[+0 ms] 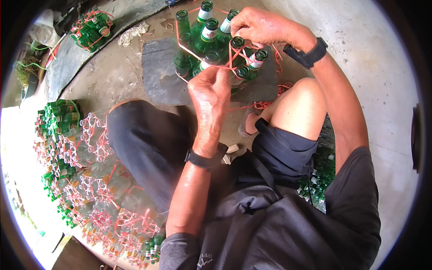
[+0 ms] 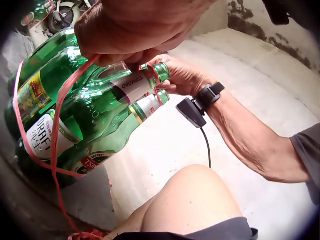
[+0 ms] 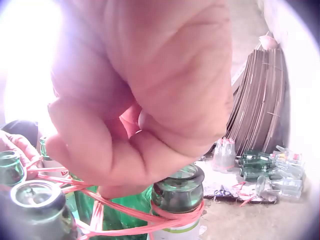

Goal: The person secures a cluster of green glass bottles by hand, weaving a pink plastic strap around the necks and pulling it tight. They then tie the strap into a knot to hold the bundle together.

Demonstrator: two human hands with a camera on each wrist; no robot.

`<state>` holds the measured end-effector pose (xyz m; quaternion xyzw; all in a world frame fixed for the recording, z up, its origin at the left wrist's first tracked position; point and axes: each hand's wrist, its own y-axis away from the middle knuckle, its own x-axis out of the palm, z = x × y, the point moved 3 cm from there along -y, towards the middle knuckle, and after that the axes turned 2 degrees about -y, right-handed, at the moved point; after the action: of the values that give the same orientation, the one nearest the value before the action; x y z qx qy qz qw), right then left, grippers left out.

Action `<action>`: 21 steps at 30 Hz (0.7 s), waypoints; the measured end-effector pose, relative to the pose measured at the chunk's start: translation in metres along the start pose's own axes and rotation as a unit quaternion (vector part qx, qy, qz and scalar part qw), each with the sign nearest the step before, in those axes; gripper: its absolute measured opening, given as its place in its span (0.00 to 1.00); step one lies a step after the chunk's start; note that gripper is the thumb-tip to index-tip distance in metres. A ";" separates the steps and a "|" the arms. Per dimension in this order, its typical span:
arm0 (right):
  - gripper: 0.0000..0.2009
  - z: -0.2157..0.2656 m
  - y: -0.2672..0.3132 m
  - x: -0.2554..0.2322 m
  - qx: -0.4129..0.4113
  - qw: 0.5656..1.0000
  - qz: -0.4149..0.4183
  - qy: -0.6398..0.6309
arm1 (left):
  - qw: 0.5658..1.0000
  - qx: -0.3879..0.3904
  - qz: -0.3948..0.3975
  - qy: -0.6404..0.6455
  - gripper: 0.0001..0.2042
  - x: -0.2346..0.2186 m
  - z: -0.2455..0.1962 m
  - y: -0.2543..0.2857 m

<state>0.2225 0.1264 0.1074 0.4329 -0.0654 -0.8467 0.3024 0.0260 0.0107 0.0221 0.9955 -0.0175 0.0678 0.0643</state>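
Several upright green bottles [image 1: 209,38] stand grouped on a dark slab, with pink twine [image 1: 189,50] running round the group and between the necks. The left hand [image 1: 209,96], fingers curled, pinches the twine at the near side of the necks. At the right side of the group, the right hand [image 1: 265,27] has its fingers curled round twine beside the necks. In the left wrist view twine also circles the bottle bodies [image 2: 90,115]. The right wrist view shows twine [image 3: 125,212] looped below the bottle rims, under the right hand [image 3: 140,95].
Many twine-tied clear and green bottles [image 1: 96,189] fill the floor at left. Another tied green bundle [image 1: 92,30] stands at upper left. The slab [image 1: 157,72] lies before the knees. Loose red twine [image 1: 262,104] is by the foot. Stacked flat sheets [image 3: 257,100] lean against a wall.
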 end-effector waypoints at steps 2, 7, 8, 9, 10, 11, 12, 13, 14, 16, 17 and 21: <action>0.07 0.002 0.009 0.009 -0.023 0.998 -0.052 0.009 | 1.000 -0.029 0.009 -0.002 0.11 -0.006 -0.004 0.000; 0.10 0.038 0.058 0.040 -0.061 0.934 -0.350 0.047 | 0.995 0.011 0.010 -0.095 0.12 -0.011 -0.007 -0.005; 0.11 0.047 0.067 0.053 -0.070 0.936 -0.343 0.039 | 0.993 0.018 0.019 -0.111 0.12 -0.012 -0.008 -0.006; 0.12 0.052 0.073 0.065 -0.078 0.937 -0.338 0.030 | 0.993 0.019 0.021 -0.114 0.12 -0.013 -0.009 -0.007; 0.14 0.053 0.077 0.076 -0.112 0.936 -0.333 0.034 | 0.994 0.015 0.025 -0.104 0.12 -0.013 -0.008 -0.008; 0.13 0.050 0.079 0.086 -0.141 0.922 -0.347 0.096 | 0.995 0.011 0.030 -0.094 0.12 -0.014 -0.008 -0.008; 0.13 0.049 0.081 0.091 -0.126 0.924 -0.348 0.097 | 0.995 0.012 0.032 -0.097 0.12 -0.015 -0.010 -0.008; 0.12 0.049 0.082 0.096 -0.113 0.925 -0.349 0.099 | 0.993 0.014 0.038 -0.111 0.13 -0.016 -0.014 -0.008; 0.12 0.049 0.082 0.100 -0.112 0.924 -0.352 0.097 | 0.991 0.016 0.044 -0.126 0.13 -0.017 -0.017 -0.008; 0.09 0.053 0.081 0.106 -0.119 0.909 -0.387 0.094 | 0.989 0.027 0.043 -0.141 0.13 -0.019 -0.020 -0.009; 0.09 0.052 0.080 0.107 -0.119 0.908 -0.390 0.093 | 0.987 0.036 0.041 -0.152 0.14 -0.020 -0.022 -0.010; 0.05 0.047 0.075 0.107 -0.116 0.904 -0.408 0.060 | 0.979 0.058 0.022 -0.194 0.12 -0.024 -0.034 -0.010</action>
<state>0.1725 -0.0024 0.0900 0.4339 0.2337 -0.8699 -0.0184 -0.0016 0.0256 0.0506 0.9911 -0.0478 -0.1239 0.0006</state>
